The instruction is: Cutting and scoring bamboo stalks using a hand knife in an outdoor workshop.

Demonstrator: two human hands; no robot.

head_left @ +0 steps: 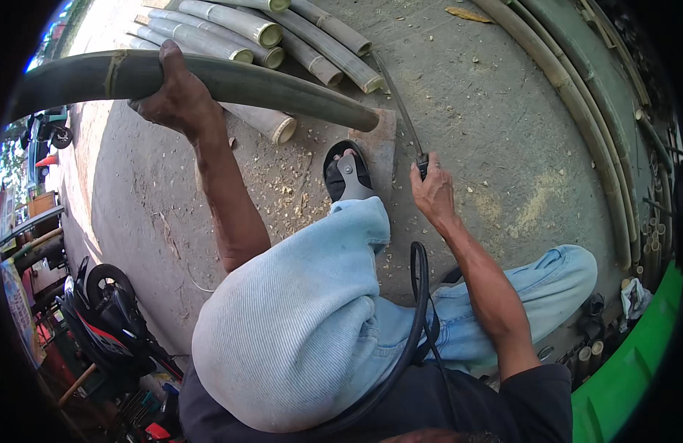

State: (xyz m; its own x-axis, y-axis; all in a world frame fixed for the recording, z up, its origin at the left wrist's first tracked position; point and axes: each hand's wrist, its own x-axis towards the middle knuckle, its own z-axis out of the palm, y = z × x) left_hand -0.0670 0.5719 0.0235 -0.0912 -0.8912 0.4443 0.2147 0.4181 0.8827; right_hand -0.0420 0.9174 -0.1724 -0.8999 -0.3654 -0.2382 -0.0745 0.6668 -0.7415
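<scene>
At the far left I pick up an orange traffic cone (47,160) in the distance and, lower down, a black and red motorcycle (112,325). Coming in from that side is the thick bamboo pole (275,87), running rightward to an end over the top of a flat block (383,159); I can't tell whether pole and block touch. I have the left hand (180,103) gripping the pole, the thumb laid over it and the other fingers mostly hidden, so I can't tell how tightly they press.

Behind the pole, sawn bamboo lengths (223,20) lie in a pile, one reaching out beneath it. Pale chips (297,188) litter the concrete floor. At centre I see a foot in a black and grey sandal (350,176) beside the block, below pale blue jeans (282,332).

Just right of the block, I have the right hand (435,188) with its fingers closed around the dark handle (423,165) of a long, narrow blade (408,127), which points up toward the pile, clear of the pole. Farther right are yellowish sawdust (541,203), long curving bamboo poles (580,118) and a green panel (640,354).
</scene>
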